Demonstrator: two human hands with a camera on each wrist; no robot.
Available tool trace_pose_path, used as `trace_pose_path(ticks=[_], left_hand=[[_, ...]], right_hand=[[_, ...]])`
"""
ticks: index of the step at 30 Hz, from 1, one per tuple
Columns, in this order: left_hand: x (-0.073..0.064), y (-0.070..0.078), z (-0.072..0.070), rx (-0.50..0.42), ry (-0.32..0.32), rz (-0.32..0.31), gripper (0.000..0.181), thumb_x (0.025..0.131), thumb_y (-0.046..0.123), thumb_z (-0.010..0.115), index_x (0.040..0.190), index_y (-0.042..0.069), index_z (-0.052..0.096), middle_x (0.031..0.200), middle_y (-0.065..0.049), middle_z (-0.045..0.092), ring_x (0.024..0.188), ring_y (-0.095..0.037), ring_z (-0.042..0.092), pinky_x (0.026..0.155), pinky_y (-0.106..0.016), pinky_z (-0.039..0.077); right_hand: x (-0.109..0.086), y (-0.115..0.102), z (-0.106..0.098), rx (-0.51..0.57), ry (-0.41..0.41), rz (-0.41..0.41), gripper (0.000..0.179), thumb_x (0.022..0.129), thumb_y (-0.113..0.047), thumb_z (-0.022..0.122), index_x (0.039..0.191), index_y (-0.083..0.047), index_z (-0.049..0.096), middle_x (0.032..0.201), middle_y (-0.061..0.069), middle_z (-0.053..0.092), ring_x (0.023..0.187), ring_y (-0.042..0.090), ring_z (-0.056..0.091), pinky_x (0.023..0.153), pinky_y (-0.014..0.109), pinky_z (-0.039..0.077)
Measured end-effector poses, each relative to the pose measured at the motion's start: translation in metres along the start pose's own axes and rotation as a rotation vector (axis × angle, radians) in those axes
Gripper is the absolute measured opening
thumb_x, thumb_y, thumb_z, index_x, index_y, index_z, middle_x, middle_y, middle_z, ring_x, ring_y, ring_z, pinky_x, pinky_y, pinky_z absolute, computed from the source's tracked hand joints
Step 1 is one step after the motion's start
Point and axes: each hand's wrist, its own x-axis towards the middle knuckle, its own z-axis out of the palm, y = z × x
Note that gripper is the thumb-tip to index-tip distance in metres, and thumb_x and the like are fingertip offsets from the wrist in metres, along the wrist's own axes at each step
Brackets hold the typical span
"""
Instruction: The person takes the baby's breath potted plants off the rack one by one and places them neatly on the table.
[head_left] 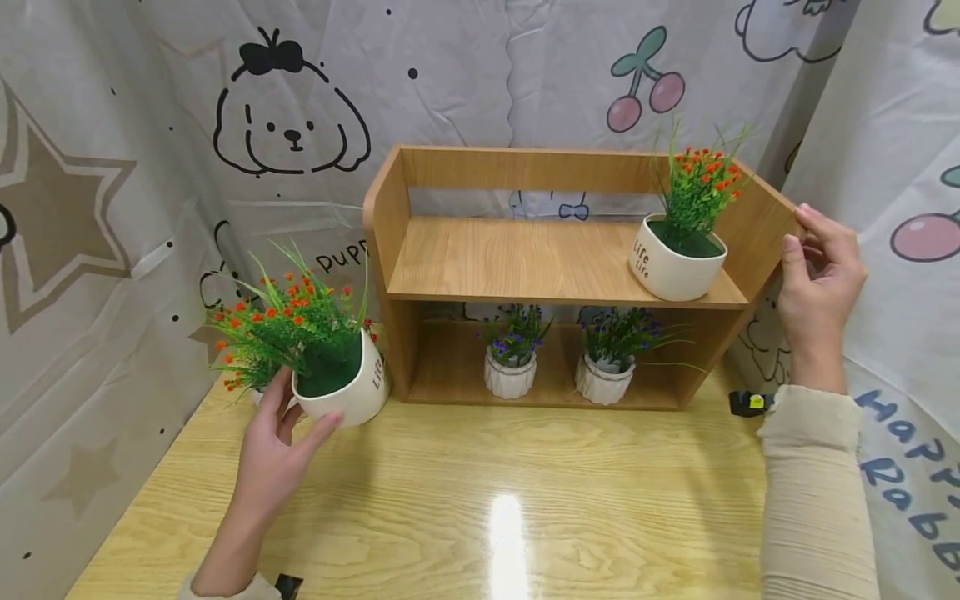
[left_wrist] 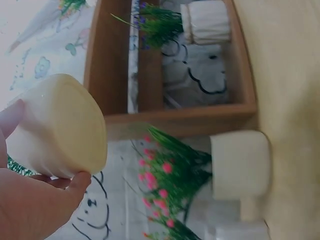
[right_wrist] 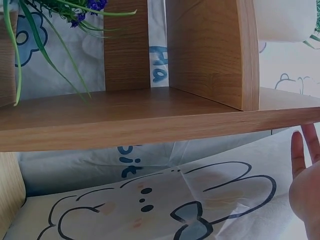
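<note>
My left hand (head_left: 281, 454) grips a white oval pot (head_left: 347, 400) with lettering and orange-flowered greenery (head_left: 300, 325). The pot is tilted and raised off the table, left of the wooden shelf (head_left: 480, 258). In the left wrist view its pale base (left_wrist: 80, 125) faces the camera, the thumb and fingers around its sides. A similar white pot (head_left: 678, 267) with orange flowers stands on the upper board at the right end. My right hand (head_left: 825, 287) is at the front edge of the shelf's right side panel (head_left: 761, 229), fingertips touching its outer side.
Two small white pots (head_left: 510, 375) (head_left: 603, 382) with purple flowers stand in the lower compartment. Behind the raised pot, left of the shelf, a white pot (left_wrist: 242, 165) with pink-red flowers stands on the wooden table (head_left: 450, 492). A black strap (head_left: 750, 403) lies right of the shelf. Printed curtains surround the table.
</note>
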Motion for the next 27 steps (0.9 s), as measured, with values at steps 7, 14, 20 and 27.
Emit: trace_pose_path(ticks=[7, 14, 20, 27], left_hand=[[-0.015, -0.016, -0.018, 0.042, 0.051, -0.03, 0.083, 0.082, 0.0, 0.073, 0.151, 0.018, 0.028, 0.149, -0.011, 0.036, 0.126, -0.005, 0.042, 0.098, -0.008, 0.038], [-0.025, -0.029, -0.029, 0.067, 0.067, -0.027, 0.084, 0.082, -0.003, 0.072, 0.151, 0.016, 0.028, 0.151, -0.011, 0.034, 0.131, -0.006, 0.038, 0.096, -0.007, 0.038], [-0.034, -0.042, -0.034, 0.101, 0.065, -0.075, 0.084, 0.083, -0.001, 0.072, 0.152, 0.013, 0.026, 0.153, -0.012, 0.031, 0.131, -0.003, 0.036, 0.096, -0.005, 0.037], [-0.043, -0.054, -0.039, 0.159, -0.006, -0.156, 0.086, 0.087, 0.011, 0.071, 0.154, 0.011, 0.018, 0.154, -0.02, 0.025, 0.13, 0.0, 0.035, 0.094, -0.002, 0.035]], right_hand=[[0.001, 0.001, 0.0, 0.002, -0.006, 0.011, 0.028, 0.093, -0.01, 0.061, 0.12, -0.012, 0.067, 0.124, 0.001, 0.06, 0.099, 0.008, 0.057, 0.084, 0.021, 0.045], [0.0, 0.001, 0.0, -0.013, -0.008, 0.015, 0.028, 0.093, -0.011, 0.06, 0.121, -0.012, 0.067, 0.123, -0.001, 0.06, 0.099, 0.007, 0.057, 0.084, 0.02, 0.045], [0.0, 0.002, 0.001, -0.009, -0.025, 0.012, 0.028, 0.094, -0.01, 0.06, 0.121, -0.013, 0.067, 0.124, 0.0, 0.06, 0.101, 0.009, 0.057, 0.086, 0.021, 0.045], [-0.003, -0.001, 0.0, -0.039, -0.022, 0.023, 0.028, 0.095, -0.013, 0.058, 0.122, -0.017, 0.066, 0.123, -0.003, 0.059, 0.101, 0.008, 0.056, 0.085, 0.022, 0.045]])
